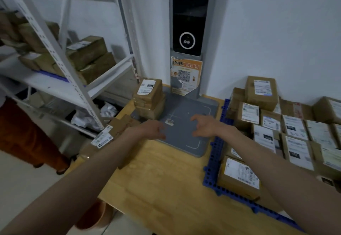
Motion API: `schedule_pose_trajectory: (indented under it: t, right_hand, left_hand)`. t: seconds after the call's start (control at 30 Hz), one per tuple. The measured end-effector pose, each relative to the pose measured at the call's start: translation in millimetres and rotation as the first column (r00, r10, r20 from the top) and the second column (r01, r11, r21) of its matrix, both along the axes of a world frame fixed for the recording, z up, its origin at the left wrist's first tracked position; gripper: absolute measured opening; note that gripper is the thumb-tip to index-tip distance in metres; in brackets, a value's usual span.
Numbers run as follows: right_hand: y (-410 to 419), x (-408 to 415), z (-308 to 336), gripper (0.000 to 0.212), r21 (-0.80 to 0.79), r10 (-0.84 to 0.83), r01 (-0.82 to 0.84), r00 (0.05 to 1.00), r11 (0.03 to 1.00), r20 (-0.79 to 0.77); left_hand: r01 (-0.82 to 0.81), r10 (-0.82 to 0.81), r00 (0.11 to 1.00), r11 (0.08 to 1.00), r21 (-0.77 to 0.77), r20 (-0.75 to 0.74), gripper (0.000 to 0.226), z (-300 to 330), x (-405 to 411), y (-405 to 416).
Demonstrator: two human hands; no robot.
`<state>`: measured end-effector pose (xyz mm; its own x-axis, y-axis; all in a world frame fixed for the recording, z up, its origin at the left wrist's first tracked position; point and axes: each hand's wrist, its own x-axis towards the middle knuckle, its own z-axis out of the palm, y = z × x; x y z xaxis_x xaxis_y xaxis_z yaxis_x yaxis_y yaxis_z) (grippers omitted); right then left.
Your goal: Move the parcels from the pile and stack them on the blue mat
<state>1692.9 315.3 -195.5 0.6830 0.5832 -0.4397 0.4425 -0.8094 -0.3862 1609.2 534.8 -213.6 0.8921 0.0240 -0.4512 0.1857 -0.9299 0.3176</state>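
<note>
At the centre of the frame, two bare forearms reach over a wooden table [166, 179]; the left hand [152, 129] and right hand [206, 126] hover above a grey scanner platform [186, 142], fingers loosely curled and holding nothing. A small pile of brown cardboard parcels [149, 98] with white labels sits at the platform's upper left corner. Many more labelled parcels [295, 129] lie packed together on the blue mat [215, 153] along the right of the frame, while a white metal shelf [60, 79] with boxes fills the upper left.
</note>
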Motion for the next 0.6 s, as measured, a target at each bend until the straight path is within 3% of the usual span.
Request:
schedule_pose_trajectory:
  t: [0.2,0.33,0.6]
  right_hand:
    - [52,10,-5,0.069,0.006,0.034,-0.034,0.999,0.999,-0.028]
    - [90,24,-14,0.068,0.042,0.014,-0.013,0.999,0.999,-0.036]
    - [164,66,-38,0.075,0.094,-0.162,0.171,0.982,0.981,-0.095]
  left_hand:
    - [-0.051,0.047,0.998,0.996,0.073,0.051,0.040,-8,-3,52]
    - [-0.098,0.092,0.993,0.991,0.089,0.069,0.017,-23,15,89]
    - [-0.269,0.270,0.956,0.963,-0.022,0.113,0.029,-42,80,179]
